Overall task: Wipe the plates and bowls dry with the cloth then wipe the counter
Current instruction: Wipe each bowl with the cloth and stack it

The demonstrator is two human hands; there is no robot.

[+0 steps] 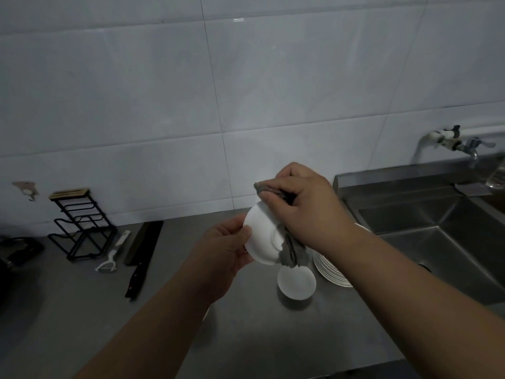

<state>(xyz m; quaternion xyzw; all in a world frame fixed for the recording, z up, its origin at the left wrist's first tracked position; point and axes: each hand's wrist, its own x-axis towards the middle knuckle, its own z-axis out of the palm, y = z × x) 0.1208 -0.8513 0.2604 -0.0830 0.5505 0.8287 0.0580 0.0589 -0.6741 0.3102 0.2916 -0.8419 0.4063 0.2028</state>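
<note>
Left hand (224, 247) fingers pinch white bowl (263, 236) by rim, tilted, above counter (164, 310). Right hand (303, 203) fingers clamp grey cloth (289, 247) against bowl at 3 o'clock. Plates (332, 272) at 5 o'clock. Risk: bowl, probably wet, slips from thin rim pinch under wiping push.

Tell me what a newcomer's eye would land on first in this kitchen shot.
At centre, the left hand holds a white bowl up while the right hand presses a grey cloth against it. Below them a second white bowl sits on the steel counter beside a stack of plates, with the sink at right.
</note>
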